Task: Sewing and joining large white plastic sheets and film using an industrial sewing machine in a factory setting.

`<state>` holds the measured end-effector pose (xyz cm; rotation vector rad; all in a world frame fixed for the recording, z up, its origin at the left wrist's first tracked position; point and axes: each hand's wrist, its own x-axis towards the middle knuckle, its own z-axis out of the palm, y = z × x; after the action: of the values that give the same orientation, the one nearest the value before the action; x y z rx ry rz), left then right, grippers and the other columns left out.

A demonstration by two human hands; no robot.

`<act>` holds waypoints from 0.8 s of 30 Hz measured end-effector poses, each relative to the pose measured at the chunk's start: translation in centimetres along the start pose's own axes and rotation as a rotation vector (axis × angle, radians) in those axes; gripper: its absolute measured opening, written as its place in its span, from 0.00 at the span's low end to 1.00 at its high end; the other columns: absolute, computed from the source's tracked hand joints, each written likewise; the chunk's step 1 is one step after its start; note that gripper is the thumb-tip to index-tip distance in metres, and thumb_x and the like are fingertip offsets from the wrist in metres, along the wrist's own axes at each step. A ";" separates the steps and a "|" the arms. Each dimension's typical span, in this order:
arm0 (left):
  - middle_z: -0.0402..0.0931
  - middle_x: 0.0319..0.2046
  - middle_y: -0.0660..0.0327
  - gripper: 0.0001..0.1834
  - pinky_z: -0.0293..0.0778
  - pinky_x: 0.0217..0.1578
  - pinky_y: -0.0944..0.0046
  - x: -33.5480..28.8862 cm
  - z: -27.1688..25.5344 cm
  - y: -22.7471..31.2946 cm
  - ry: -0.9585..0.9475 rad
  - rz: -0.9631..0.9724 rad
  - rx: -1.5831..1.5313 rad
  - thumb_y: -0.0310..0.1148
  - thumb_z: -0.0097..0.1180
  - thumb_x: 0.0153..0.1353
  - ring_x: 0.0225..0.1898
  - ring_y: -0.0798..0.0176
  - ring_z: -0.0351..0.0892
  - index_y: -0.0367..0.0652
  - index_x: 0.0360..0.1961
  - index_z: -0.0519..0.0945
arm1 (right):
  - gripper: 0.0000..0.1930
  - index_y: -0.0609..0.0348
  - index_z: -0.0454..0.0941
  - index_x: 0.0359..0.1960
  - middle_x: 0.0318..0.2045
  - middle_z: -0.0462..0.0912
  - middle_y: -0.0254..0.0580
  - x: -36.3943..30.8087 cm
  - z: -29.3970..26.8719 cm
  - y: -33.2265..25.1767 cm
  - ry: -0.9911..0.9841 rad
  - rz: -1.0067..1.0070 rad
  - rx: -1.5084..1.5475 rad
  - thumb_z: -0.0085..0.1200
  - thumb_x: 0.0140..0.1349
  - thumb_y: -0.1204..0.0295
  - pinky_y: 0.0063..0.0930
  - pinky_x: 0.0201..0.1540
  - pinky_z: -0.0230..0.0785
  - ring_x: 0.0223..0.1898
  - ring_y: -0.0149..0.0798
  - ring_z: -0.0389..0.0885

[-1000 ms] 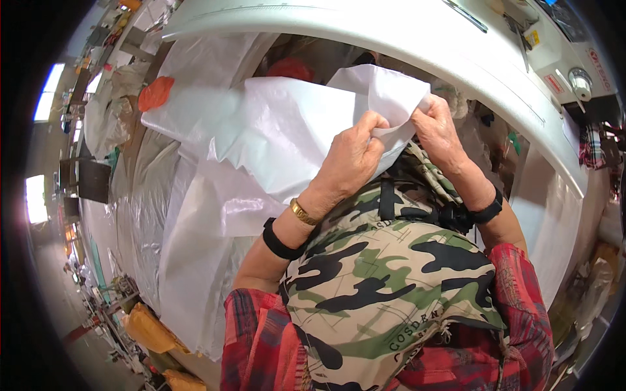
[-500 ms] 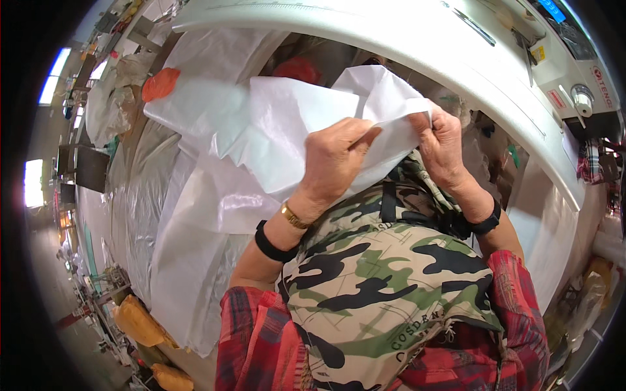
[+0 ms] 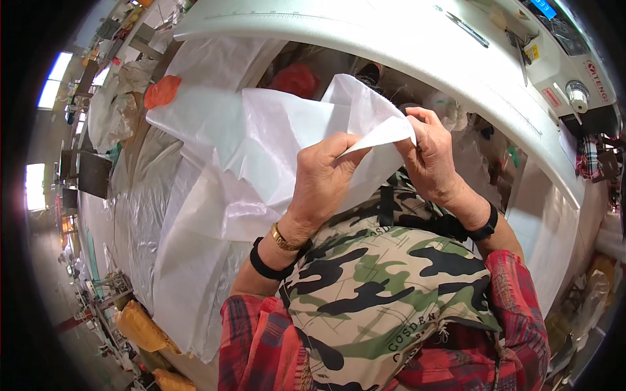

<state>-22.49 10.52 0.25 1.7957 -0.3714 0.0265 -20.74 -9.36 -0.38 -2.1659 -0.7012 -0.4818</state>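
A large sheet of thin white, slightly shiny fabric [image 3: 274, 124] hangs below the table edge and spreads down to the left in creases. Along its upper right edge, both hands hold it up in front of my body. My left hand [image 3: 321, 176] pinches the edge between thumb and bent fingers. A short way to the right, my right hand [image 3: 430, 153] grips the same edge, with a narrow flap folded over between the two hands. Part of each hand's fingertips is hidden by the cloth.
A white machine table [image 3: 313, 23] curves across the top, with a pair of tweezers [image 3: 467, 29] on it. At the upper right is a sewing machine's control end with a dial [image 3: 578, 96]. Clear plastic sheeting [image 3: 140, 195] lies left, near an orange-red piece [image 3: 162, 92] and yellow bundles [image 3: 145, 326].
Both hands have shifted slightly left. The edge between them has turned over into a more visible flap, and some fingers of my right hand have lifted.
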 end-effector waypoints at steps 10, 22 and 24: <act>0.78 0.25 0.55 0.03 0.72 0.30 0.69 1.3 -8.5 2.6 0.300 0.290 0.619 0.24 0.60 0.63 0.26 0.69 0.73 0.35 0.36 0.82 | 0.05 0.57 0.73 0.29 0.18 0.71 0.38 1.8 -1.7 -0.8 -0.059 -0.131 -0.067 0.57 0.52 0.77 0.43 0.51 0.67 0.24 0.44 0.76; 0.82 0.47 0.52 0.22 0.73 0.51 0.61 8.7 -43.5 10.7 0.835 0.197 1.233 0.47 0.48 0.70 0.46 0.56 0.82 0.41 0.52 0.82 | 0.03 0.58 0.76 0.31 0.24 0.77 0.54 -8.8 -2.6 12.5 0.005 0.291 -0.344 0.49 0.56 0.77 0.46 0.35 0.71 0.30 0.58 0.79; 0.82 0.47 0.50 0.23 0.75 0.48 0.57 10.0 -47.0 13.5 0.914 0.418 1.476 0.48 0.47 0.69 0.45 0.52 0.82 0.43 0.51 0.82 | 0.06 0.57 0.78 0.35 0.28 0.80 0.56 -12.5 -2.4 16.1 0.007 0.420 -0.371 0.50 0.59 0.72 0.50 0.33 0.71 0.32 0.61 0.79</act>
<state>-8.19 49.92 27.30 2.7562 0.0242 1.7324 -20.63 -23.81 -14.89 -2.5690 -0.1418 -0.4164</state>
